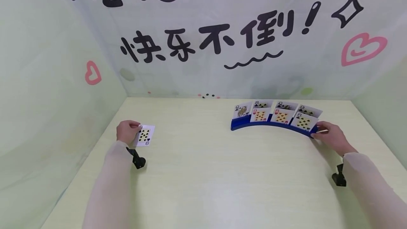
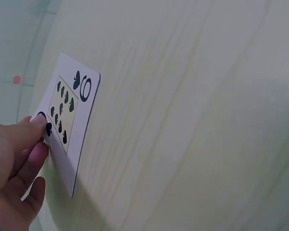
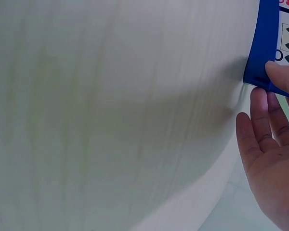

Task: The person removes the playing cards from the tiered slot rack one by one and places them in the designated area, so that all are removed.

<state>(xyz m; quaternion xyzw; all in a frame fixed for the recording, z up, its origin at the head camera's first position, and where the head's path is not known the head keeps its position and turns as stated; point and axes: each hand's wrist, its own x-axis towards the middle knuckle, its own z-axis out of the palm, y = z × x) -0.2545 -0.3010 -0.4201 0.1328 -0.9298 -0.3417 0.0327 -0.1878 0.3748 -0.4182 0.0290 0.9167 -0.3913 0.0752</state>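
My left hand [image 1: 127,132] pinches a nine of spades [image 1: 144,135] by one corner, thumb over its face, at the left side of the table. In the left wrist view, the playing card [image 2: 84,130] stands tilted, its face toward the camera. Far to the right, my right hand [image 1: 332,137] grips the right end of a curved blue card holder [image 1: 265,123]. The right wrist view has the thumb on the front of the holder [image 3: 263,45], with fingers at its end. Several playing cards stand in it in two rows, a spade card [image 1: 303,121] nearest that hand.
The pale wooden table [image 1: 206,172] meets a printed cloth backdrop [image 1: 190,77] at its back edge, and light cloth walls rise on both sides. A small black device [image 1: 138,160] is strapped at the left wrist, another black device [image 1: 339,176] at the right.
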